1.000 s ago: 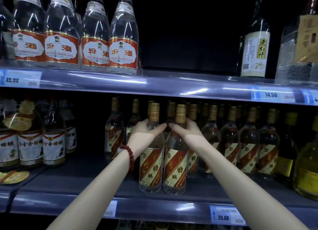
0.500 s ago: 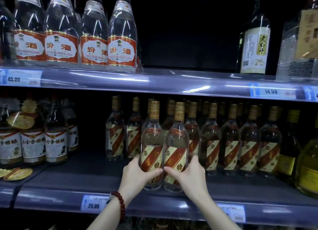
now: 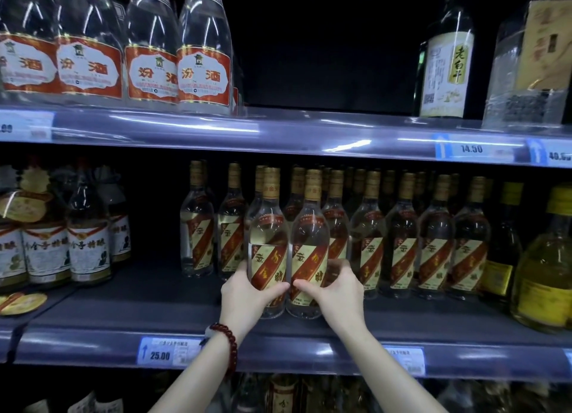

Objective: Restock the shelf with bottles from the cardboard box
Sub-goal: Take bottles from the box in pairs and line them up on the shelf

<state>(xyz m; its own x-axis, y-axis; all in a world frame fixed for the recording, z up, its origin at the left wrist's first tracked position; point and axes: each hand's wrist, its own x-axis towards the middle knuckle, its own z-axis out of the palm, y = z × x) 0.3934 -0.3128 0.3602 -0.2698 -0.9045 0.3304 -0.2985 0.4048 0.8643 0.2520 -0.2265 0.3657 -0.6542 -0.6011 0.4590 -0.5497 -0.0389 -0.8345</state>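
- Two front bottles [image 3: 288,251] stand side by side, centre frame, on the middle shelf [image 3: 130,329].
- Bottle row [image 3: 402,236] behind them, extending right.
- Left hand [image 3: 247,292] and right hand [image 3: 335,292] flank them.
- Upper shelf [image 3: 309,134] above.

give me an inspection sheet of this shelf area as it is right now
surface: dark grey middle shelf, bare patch at its front left; price tag reading 25.00 on its edge.
job's things: two clear glass bottles with gold caps and red-and-cream diagonal labels, left one and right one, upright side by side at the shelf front; matching row behind.
clutter: gold round tags lying at far left.
hands: left hand, red bead bracelet on its wrist, grips the left bottle; right hand grips the right bottle.
cables: nothing seen.
surroundings: upper shelf with big clear bottles with red-and-white labels; cardboard box not in view.
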